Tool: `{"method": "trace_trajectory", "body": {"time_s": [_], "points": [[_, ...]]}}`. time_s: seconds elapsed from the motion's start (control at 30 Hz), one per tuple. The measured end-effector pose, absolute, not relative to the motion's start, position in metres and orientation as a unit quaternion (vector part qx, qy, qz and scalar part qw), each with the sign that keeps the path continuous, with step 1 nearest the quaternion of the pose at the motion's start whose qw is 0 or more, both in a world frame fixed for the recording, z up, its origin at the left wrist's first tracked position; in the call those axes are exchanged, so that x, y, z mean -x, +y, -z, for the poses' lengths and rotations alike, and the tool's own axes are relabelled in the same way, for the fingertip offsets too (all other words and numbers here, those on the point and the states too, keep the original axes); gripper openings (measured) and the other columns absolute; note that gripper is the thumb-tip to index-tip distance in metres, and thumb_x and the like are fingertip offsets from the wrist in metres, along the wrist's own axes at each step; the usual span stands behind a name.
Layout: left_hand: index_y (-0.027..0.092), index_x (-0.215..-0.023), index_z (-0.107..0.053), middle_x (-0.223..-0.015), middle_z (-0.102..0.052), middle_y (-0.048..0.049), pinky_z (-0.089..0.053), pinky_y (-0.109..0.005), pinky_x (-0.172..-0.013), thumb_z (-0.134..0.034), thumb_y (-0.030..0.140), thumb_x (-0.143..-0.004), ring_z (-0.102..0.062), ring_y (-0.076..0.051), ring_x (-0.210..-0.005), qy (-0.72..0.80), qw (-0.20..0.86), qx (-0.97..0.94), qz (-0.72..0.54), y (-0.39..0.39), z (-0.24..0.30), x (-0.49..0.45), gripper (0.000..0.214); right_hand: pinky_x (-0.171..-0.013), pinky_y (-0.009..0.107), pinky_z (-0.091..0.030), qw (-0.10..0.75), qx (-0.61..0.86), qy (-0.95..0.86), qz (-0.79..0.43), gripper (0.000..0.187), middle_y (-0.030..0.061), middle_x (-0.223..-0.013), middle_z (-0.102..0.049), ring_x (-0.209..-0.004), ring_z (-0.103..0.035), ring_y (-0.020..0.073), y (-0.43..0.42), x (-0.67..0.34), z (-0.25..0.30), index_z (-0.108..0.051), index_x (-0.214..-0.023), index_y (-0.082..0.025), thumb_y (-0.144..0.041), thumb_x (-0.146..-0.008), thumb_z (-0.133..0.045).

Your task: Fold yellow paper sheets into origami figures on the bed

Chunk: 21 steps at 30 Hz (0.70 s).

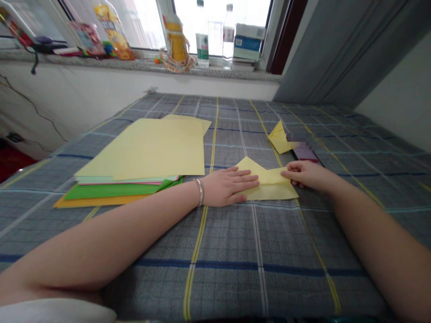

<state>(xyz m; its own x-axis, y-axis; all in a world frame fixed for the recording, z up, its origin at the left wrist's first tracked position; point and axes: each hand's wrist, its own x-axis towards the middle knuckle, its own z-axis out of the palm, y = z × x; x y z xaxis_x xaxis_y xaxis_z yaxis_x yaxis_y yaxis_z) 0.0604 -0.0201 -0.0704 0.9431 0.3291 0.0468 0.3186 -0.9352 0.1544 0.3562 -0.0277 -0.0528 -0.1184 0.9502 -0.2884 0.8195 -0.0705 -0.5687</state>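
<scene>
Under the right hand (308, 174), folded paper (272, 190) partly hidden

A hand can pass over the plaid cover (229, 273) between its near edge and the folded yellow paper (269, 190). Leftward, the stack of coloured paper (134, 157) stands just beside the left hand (229, 186). Farther out, a smaller yellow paper fold (279, 138) and a phone (305, 154) lie beyond the right hand (308, 175).

Bare forearms (101, 251), unsleeved as far as the frame shows. Thin, smooth silver bangle (200, 192) around the wrist just behind the left hand (229, 187). Right hand (308, 174) and wrist bare. White fabric (50, 312) along the lower edge, just below the left arm.
</scene>
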Motion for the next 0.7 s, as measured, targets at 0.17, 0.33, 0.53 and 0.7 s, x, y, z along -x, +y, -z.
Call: {"method": "trace_trajectory", "body": {"time_s": [0.17,0.33,0.53,0.7], "points": [[0.022,-0.149,-0.028,-0.155,-0.029,-0.0032,-0.018,-0.043,-0.119,-0.032,0.04,-0.099,-0.022,-0.022,-0.145,0.167,0.075,-0.983,-0.035,-0.02,0.071,-0.06,0.053,-0.043,0.025,-0.026,0.059,0.648,-0.649,-0.394,0.038,-0.0036,-0.051,-0.05,-0.042,-0.037,0.0085,-0.03,-0.365,0.051,-0.048,-0.066,-0.022,-0.056,-0.074,-0.062],[0.021,-0.15,-0.026,-0.156,-0.025,-0.0011,-0.014,-0.041,-0.12,-0.029,0.041,-0.1,-0.018,-0.02,-0.146,0.174,0.072,-0.982,-0.013,-0.02,0.07,-0.061,0.054,-0.04,0.026,-0.017,0.043,0.628,-0.63,-0.456,0.037,-0.007,-0.046,-0.039,-0.038,-0.028,0.0073,-0.027,-0.372,0.057,-0.048,-0.067,-0.022,-0.056,-0.075,-0.062],[0.021,-0.15,-0.025,-0.157,-0.023,-0.0005,-0.012,-0.041,-0.12,-0.029,0.041,-0.1,-0.017,-0.02,-0.147,0.178,0.075,-0.981,0.001,-0.02,0.067,-0.061,0.054,-0.04,0.025,-0.022,0.003,0.614,-0.637,-0.466,0.034,-0.0051,-0.049,-0.046,-0.038,-0.033,0.0071,-0.025,-0.374,0.056,-0.05,-0.067,-0.022,-0.053,-0.078,-0.059],[0.022,-0.15,-0.026,-0.157,-0.023,-0.0005,-0.012,-0.04,-0.12,-0.029,0.041,-0.1,-0.017,-0.021,-0.147,0.177,0.078,-0.981,-0.002,-0.02,0.067,-0.061,0.054,-0.041,0.025,-0.027,-0.015,0.613,-0.646,-0.455,0.037,-0.0036,-0.051,-0.049,-0.039,-0.037,0.0077,-0.026,-0.373,0.053,-0.049,-0.063,-0.022,-0.054,-0.076,-0.061]]}}
